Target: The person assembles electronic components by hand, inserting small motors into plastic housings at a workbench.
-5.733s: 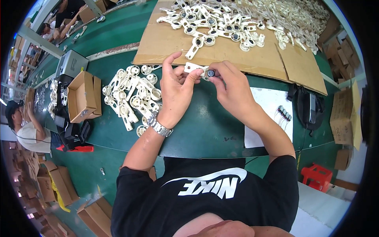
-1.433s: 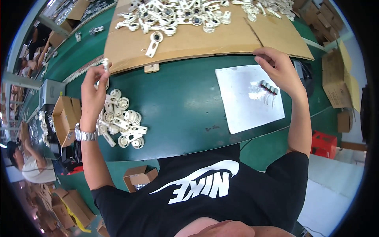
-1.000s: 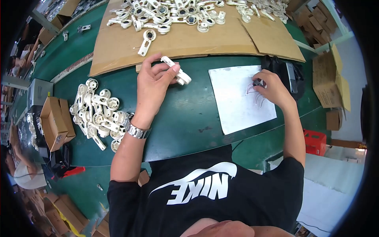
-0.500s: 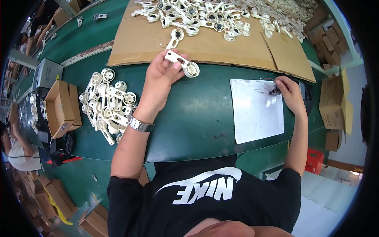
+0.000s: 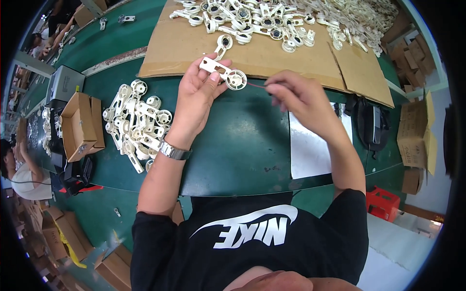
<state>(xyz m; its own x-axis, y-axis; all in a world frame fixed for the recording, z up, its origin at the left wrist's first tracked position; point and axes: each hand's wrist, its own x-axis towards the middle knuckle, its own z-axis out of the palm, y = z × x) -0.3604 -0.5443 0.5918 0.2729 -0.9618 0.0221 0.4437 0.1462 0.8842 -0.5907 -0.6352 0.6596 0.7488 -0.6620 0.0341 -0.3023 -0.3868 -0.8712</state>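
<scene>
My right hand [image 5: 296, 99] has come back from the white sheet [image 5: 310, 145], pinching what looks like a thin pin, so I'd align it squarely with the cream bracket [image 5: 223, 72] gripped in my left hand [image 5: 196, 97] above the bench [image 5: 242, 150]

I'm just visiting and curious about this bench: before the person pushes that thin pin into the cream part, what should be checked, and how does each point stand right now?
1. Cream plastic part firmly held by the left hand: ok, fingers wrap its bar end.
2. Round end of the part faces the right hand: ok.
3. Thin pin pinched in the right hand's fingertips: ok.
4. Pin tip lined up with the round end's hole: cannot tell, too small.
5. Green table below the hands free of loose parts: ok.
6. Pile of finished parts clear of the left forearm: ok.
</scene>
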